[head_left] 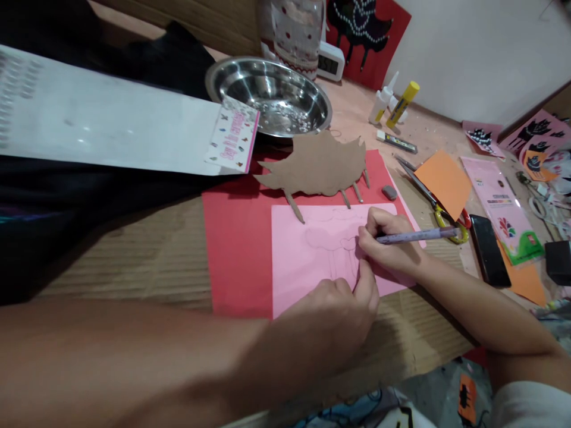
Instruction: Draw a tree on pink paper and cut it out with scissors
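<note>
My right hand (390, 244) is closed around a purple patterned pencil (419, 235), its fingers low on the shaft over a pink sheet (289, 261). Faint drawn outlines, rounded cloud-like shapes with upright lines below, mark this sheet. Lying on the sheet's lower part, my left hand (332, 312) has its index finger stretched toward the right hand; its thumb is hidden. Under the pink sheet is a larger red sheet (236, 249). A brown cardboard cut-out (316, 163) with jagged edges and thin legs rests just above the drawing. A small grey eraser (389, 192) sits beside it.
A steel bowl (267, 89) holds small clear beads. To the right lie scissors (430, 196) under an orange paper (444, 181), a phone (489, 249) and a pink packet (504, 208). Glue bottles (380, 104) and a yellow glue stick (402, 104) stand behind. A long white pad (120, 113) is at left.
</note>
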`<state>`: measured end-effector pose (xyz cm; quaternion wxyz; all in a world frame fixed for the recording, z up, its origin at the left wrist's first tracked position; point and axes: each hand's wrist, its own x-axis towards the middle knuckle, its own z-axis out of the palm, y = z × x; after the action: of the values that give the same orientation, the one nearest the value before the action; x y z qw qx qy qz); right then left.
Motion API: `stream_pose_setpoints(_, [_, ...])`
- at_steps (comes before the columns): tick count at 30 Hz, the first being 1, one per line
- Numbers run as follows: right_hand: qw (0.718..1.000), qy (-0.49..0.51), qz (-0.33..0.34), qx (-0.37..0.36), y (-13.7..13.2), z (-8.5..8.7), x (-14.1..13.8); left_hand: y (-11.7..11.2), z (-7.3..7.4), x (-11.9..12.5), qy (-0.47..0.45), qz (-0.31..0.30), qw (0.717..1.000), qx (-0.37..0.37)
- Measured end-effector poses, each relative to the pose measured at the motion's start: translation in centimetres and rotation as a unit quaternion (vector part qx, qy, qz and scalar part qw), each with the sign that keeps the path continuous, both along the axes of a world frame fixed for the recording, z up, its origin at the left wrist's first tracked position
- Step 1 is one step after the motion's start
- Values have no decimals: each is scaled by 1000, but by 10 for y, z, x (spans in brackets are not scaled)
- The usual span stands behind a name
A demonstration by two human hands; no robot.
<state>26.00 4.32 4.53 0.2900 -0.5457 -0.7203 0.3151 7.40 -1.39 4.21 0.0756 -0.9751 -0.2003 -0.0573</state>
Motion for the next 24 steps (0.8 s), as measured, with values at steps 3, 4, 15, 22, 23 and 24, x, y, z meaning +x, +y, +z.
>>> stream_pose_setpoints(3, [1000, 6, 11, -6, -1, -1, 1, -1, 0, 0, -4, 2, 1000, -3])
stream_pose_setpoints(4, [1000, 22, 9, -15, -1, -2, 1, -1, -1, 0, -8, 3, 1000, -2])
stream_pose_setpoints(15, [967, 205, -129, 82, 14, -3, 27, -15, 8, -9, -16, -32, 999, 26])
stream_pose_setpoints(22, [966, 148, -184, 104, 35, -15, 60, -19, 7, -13, 22, -64, 998, 4])
stream_pose_setpoints(23, [966, 140, -188, 109, 38, -18, 65, -17, 6, -13, 33, -63, 997, 3])
stream_pose_setpoints(24, [967, 126, -189, 116, 40, -20, 69, -15, 5, -13, 44, -64, 997, 3])
